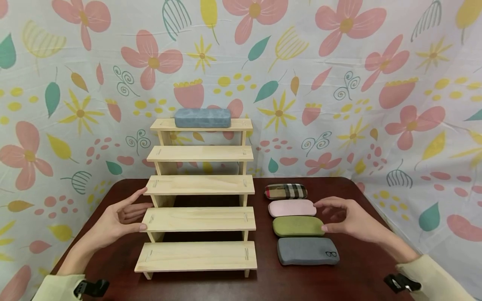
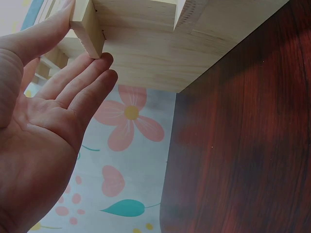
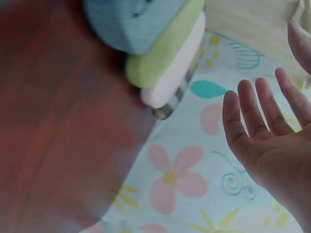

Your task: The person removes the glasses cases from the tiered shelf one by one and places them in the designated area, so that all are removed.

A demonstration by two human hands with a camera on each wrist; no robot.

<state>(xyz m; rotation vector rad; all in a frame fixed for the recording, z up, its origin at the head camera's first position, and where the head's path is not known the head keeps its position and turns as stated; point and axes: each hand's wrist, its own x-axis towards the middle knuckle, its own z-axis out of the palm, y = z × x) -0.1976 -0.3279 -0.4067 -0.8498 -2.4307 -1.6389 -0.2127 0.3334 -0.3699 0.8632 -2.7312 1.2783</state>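
Observation:
A stepped wooden display rack [image 1: 199, 218] stands on the table. My left hand [image 1: 119, 215] rests against its left side, thumb at the end of a lower step and index fingertip near the step above. In the left wrist view, the thumb and straight fingers touch a board end [image 2: 86, 31]. My right hand [image 1: 352, 219] is beside the right ends of a pink glasses case [image 1: 291, 208] and a green glasses case [image 1: 297, 226]. In the right wrist view, its fingers [image 3: 266, 109] are spread, holding nothing. A blue glasses case [image 1: 202, 118] lies on the top step.
A plaid glasses case [image 1: 286, 191] lies behind the pink one, and a grey case [image 1: 308, 251] with a glasses print lies in front of the green one. Flower-patterned cloth [image 1: 331, 108] hangs behind the dark red table [image 1: 211, 288].

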